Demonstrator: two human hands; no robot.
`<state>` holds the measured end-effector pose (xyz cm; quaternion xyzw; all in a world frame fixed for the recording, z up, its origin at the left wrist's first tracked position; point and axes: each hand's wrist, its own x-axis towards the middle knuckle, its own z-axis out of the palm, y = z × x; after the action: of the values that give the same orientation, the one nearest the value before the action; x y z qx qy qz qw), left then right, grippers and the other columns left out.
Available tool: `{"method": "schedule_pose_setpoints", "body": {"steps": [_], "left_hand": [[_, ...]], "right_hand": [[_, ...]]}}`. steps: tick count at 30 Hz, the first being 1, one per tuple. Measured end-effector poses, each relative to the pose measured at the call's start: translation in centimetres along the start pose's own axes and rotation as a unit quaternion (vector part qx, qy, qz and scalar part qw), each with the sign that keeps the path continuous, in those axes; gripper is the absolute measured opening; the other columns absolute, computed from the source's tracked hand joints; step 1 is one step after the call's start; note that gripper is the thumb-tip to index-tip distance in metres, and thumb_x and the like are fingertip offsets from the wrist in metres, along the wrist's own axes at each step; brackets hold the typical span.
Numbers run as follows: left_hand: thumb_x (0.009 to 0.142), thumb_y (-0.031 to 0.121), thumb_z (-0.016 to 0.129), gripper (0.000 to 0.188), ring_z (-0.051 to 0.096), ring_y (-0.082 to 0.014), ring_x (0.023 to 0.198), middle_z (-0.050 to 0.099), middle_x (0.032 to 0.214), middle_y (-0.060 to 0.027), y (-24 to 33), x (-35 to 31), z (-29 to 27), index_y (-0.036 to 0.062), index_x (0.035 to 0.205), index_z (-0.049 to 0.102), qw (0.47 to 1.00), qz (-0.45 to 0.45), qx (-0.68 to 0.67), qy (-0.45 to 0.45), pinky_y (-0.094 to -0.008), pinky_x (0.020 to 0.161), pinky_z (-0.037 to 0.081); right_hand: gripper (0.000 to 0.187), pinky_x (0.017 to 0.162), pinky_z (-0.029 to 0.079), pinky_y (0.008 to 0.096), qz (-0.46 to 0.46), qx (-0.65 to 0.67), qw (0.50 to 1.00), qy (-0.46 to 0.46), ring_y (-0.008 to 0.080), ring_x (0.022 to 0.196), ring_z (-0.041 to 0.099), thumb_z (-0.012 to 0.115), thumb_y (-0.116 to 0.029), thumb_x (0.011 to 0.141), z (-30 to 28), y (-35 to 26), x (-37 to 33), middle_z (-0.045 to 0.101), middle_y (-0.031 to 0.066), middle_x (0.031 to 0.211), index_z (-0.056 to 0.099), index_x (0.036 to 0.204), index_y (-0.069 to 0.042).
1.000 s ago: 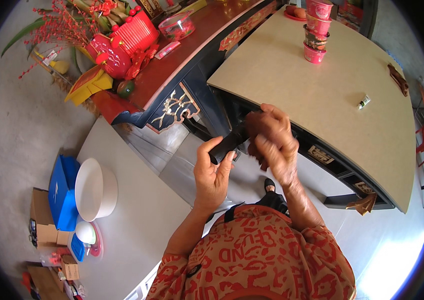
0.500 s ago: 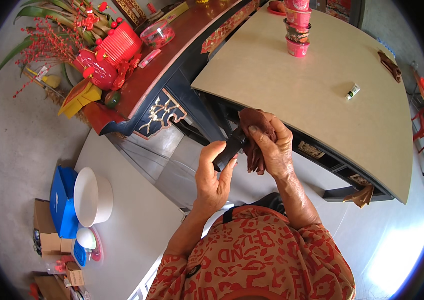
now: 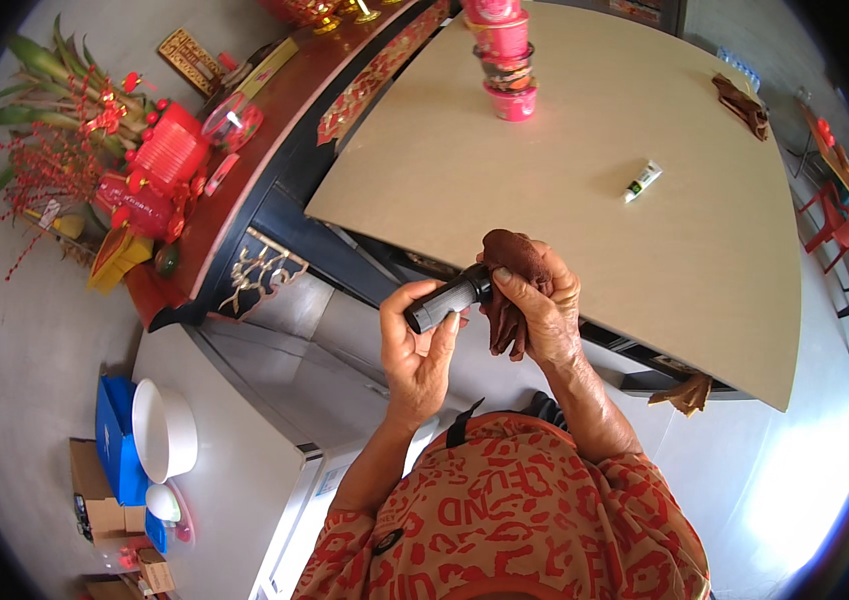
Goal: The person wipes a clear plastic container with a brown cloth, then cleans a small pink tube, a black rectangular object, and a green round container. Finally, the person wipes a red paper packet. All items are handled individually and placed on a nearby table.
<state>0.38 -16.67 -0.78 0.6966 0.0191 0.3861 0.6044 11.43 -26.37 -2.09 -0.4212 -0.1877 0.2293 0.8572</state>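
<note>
Shirt (image 3: pixel 515 500) bears red lettering as the left hand (image 3: pixel 415 365) grips a black cylinder (image 3: pixel 448 301), the right hand (image 3: pixel 551 315) brown cloth (image 3: pixel 517 254).

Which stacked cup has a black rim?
The second cup from the bottom: its rim is black, while the bottom cup and the cups above look pink.

The left hand (image 3: pixel 415 358) holds a black cylinder (image 3: pixel 444 303), the right hand (image 3: pixel 549 315) a brown cloth (image 3: pixel 515 253) against its end, by the worktop's (image 3: pixel 665 275) near edge.
</note>
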Motion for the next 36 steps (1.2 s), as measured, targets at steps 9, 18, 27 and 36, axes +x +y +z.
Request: {"method": "schedule_pose_setpoints", "body": {"steps": [9,18,27,36], "left_hand": [[0.095,0.019,0.056,0.026,0.056,-0.0148,0.094,0.058,0.107,-0.01,-2.2,2.2,5.6,0.0021,0.114,0.05,0.963,-0.136,-0.211,0.101,-0.0306,0.084,0.047],[0.092,0.019,0.06,0.026,0.056,-0.0118,0.093,0.059,0.105,-0.0044,-2.3,2.8,7.0,0.0036,0.111,0.052,0.974,-0.16,-0.161,0.0,-0.0279,0.08,0.049],[0.091,0.012,0.059,0.028,0.058,-0.0161,0.101,0.057,0.111,-0.0087,-2.8,2.5,5.6,0.0036,0.117,0.051,0.978,-0.16,-0.109,-0.076,-0.0296,0.08,0.052],[0.093,0.017,0.058,0.032,0.056,-0.0158,0.1,0.057,0.11,-0.0088,-1.9,3.2,2.4,0.002,0.119,0.049,0.974,-0.155,-0.147,-0.08,-0.031,0.086,0.049]], "right_hand": [[0.026,0.058,0.051,0.0237,0.096,-0.061,0.992,-0.046,0.0097,0.063,0.059,0.067,-0.006,0.084,-6.3,-4.7,0.0,0.064,0.0052,0.086,0.064,0.109,-0.001],[0.026,0.079,0.05,0.0333,-0.156,-0.283,0.935,-0.15,0.0243,0.098,0.059,0.066,-0.007,0.081,-8.0,-5.1,0.7,0.058,0.0132,0.107,0.064,0.107,-0.003],[0.022,0.029,0.035,0.0204,0.073,-0.176,0.98,-0.057,0.0074,0.033,0.046,0.05,-0.012,0.093,-6.6,-6.0,0.6,0.056,0.0004,0.057,0.062,0.107,0.0],[0.03,0.072,0.051,0.0305,-0.257,-0.343,0.9,-0.078,0.0158,0.085,0.06,0.061,-0.014,0.088,-4.5,-2.1,-0.4,0.06,0.0132,0.1,0.055,0.115,-0.003]]}}
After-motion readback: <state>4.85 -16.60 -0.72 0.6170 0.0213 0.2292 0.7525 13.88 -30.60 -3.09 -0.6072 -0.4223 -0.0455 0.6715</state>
